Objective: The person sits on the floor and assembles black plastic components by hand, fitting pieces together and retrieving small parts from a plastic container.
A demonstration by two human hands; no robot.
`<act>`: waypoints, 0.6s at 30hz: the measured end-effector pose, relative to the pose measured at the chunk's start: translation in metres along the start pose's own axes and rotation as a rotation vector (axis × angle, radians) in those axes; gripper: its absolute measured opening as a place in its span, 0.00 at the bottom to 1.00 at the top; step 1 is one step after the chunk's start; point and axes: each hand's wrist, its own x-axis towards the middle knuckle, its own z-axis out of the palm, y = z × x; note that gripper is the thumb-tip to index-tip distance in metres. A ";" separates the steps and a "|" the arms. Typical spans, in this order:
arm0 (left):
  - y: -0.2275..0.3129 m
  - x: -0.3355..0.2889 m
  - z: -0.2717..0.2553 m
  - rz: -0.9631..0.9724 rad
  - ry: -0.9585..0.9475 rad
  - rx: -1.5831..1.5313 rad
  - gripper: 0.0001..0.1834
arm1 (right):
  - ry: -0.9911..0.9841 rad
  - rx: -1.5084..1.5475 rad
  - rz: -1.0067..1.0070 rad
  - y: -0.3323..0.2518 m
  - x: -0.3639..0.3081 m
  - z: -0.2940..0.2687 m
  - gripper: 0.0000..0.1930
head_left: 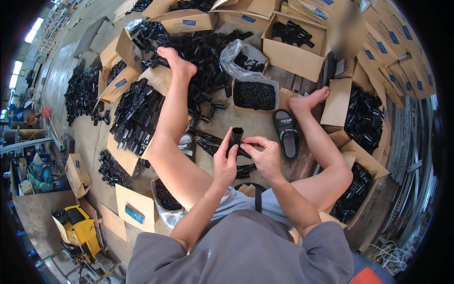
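Note:
Between my knees, my left hand (224, 163) grips a black tubular pipe fitting (237, 133), its round open end facing up. My right hand (266, 158) comes in from the other side, thumb and forefinger pinched against the fitting's lower side. Whatever small piece may sit in that pinch is hidden by the fingertips. Just beyond my hands stands a small carton of tiny black parts (255, 95). Behind it is a clear plastic bag (231, 53) with more small black pieces. Several similar black fittings (208, 146) lie on the floor beneath my hands.
Heaps of black fittings (137, 113) spread at left. Open cartons (293, 57) stand ahead and to the right, with stacked boxes (390, 42) behind. Sandals (286, 132) lie between my legs. A phone (135, 214) rests on cardboard near a yellow machine (80, 232). Metal profiles (416, 156) line the right.

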 end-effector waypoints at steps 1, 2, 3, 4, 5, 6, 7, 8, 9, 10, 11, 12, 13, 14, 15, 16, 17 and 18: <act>-0.001 0.000 0.000 -0.001 0.002 0.000 0.27 | 0.010 -0.026 -0.021 0.000 0.000 0.001 0.08; -0.002 0.000 -0.001 0.004 0.006 -0.005 0.27 | 0.009 -0.026 -0.020 0.000 0.000 0.001 0.08; -0.003 0.000 -0.001 0.009 0.009 -0.011 0.27 | 0.014 -0.048 -0.037 -0.001 0.000 0.002 0.08; -0.004 0.000 -0.001 0.008 0.009 -0.012 0.27 | 0.021 -0.070 -0.054 -0.002 -0.001 0.002 0.08; -0.004 0.000 -0.001 0.018 0.011 -0.009 0.27 | 0.020 -0.070 -0.053 -0.004 -0.001 0.003 0.08; -0.005 0.000 -0.001 0.028 0.012 -0.007 0.27 | 0.040 -0.121 -0.069 -0.005 -0.002 0.004 0.08; -0.004 0.000 -0.001 0.027 0.013 -0.006 0.27 | 0.060 -0.172 -0.085 -0.006 -0.003 0.005 0.08; -0.003 0.000 0.000 0.029 0.013 -0.005 0.28 | 0.059 -0.172 -0.084 -0.008 -0.003 0.007 0.08; -0.003 0.000 0.000 0.030 0.013 -0.003 0.28 | 0.085 -0.207 -0.079 -0.009 -0.004 0.009 0.08; -0.003 0.000 0.001 0.030 0.013 -0.004 0.28 | 0.111 -0.242 -0.075 -0.010 -0.004 0.010 0.08; -0.003 0.000 0.002 0.028 0.019 -0.010 0.28 | 0.111 -0.243 -0.075 -0.009 -0.004 0.011 0.08; -0.004 0.000 0.002 0.026 0.025 -0.015 0.28 | 0.135 -0.293 -0.134 -0.007 -0.004 0.012 0.07; -0.004 0.000 0.003 0.026 0.025 -0.016 0.28 | 0.160 -0.343 -0.194 -0.006 -0.004 0.012 0.07; -0.004 0.000 0.003 0.026 0.020 -0.016 0.28 | 0.160 -0.344 -0.194 -0.006 -0.004 0.012 0.07; -0.005 0.000 0.003 0.027 0.014 -0.015 0.28 | 0.154 -0.382 -0.203 -0.006 -0.004 0.011 0.07; -0.006 0.000 0.002 0.027 0.015 -0.015 0.28 | 0.147 -0.419 -0.212 -0.005 -0.004 0.011 0.07; -0.007 0.000 0.002 0.013 0.016 -0.030 0.28 | 0.147 -0.419 -0.212 -0.006 -0.005 0.010 0.07; -0.007 -0.001 0.001 -0.001 0.017 -0.044 0.28 | 0.118 -0.388 -0.202 -0.008 -0.006 0.009 0.07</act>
